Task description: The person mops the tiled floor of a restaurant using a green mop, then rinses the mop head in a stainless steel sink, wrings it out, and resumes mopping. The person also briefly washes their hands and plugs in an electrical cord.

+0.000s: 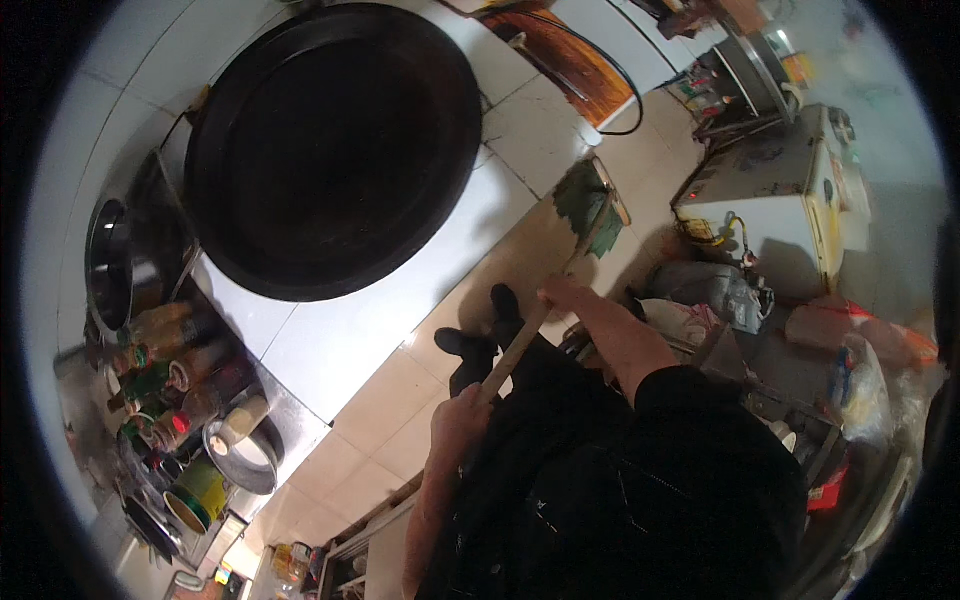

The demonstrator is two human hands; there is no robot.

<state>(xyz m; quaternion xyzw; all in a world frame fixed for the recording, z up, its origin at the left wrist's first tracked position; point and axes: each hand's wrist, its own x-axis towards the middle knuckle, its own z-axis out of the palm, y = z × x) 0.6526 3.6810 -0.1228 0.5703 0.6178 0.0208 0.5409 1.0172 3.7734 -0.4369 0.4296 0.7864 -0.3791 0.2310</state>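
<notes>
A long wooden handle (517, 349) slants over the tiled floor, held by both my hands. My left hand (459, 416) grips its near end, close to my body. Farther along the shaft, my right hand (564, 294) is closed around it. At the far end is a wooden crosspiece with ragged green cloth (577, 196), which looks like a mop head and lies by the foot of the white tiled counter. My two dark shoes (506, 302) stand below the handle, between it and the counter.
A large dark wok (334, 150) sits in the tiled counter (352, 337). Bottles (187, 375) and a metal bowl (251, 465) crowd the left. At right stand a white appliance (765, 202) with a yellow hose and a grey container (705, 289). A wooden board (562, 56) is at the top.
</notes>
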